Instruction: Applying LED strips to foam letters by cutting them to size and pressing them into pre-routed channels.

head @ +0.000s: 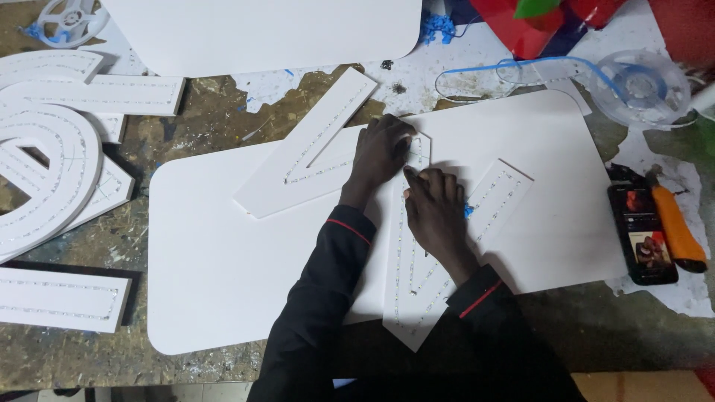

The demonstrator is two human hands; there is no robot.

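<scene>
Left hand: the left hand [381, 152] lies palm down on the white letter [417, 246], fingers curled together and pressing at its upper corner; it grips nothing that can be seen.
Right hand: the right hand [434, 212] rests flat on the same letter just below the left one, fingers together, the index tip meeting the left hand's fingers; whether it pinches something thin cannot be told.
Letter: a large angular white piece with dotted strip lines along its arms, lying flat on the white board [216, 253], near the board's middle.
Board: a rounded white sheet on the worn worktop [223, 112], in front of the person.
Sleeves: dark with a thin red band at each cuff.
Left side: more white letters [45, 156], curved and straight, lie on the worktop well apart from the hands.
Right side: a phone [642, 234] beside an orange-handled knife [676, 223], just off the board's right edge.
Top right: a clear reel [642, 85] with a blue-edged strip trailing from it.
Top: a second white sheet [261, 30].
</scene>
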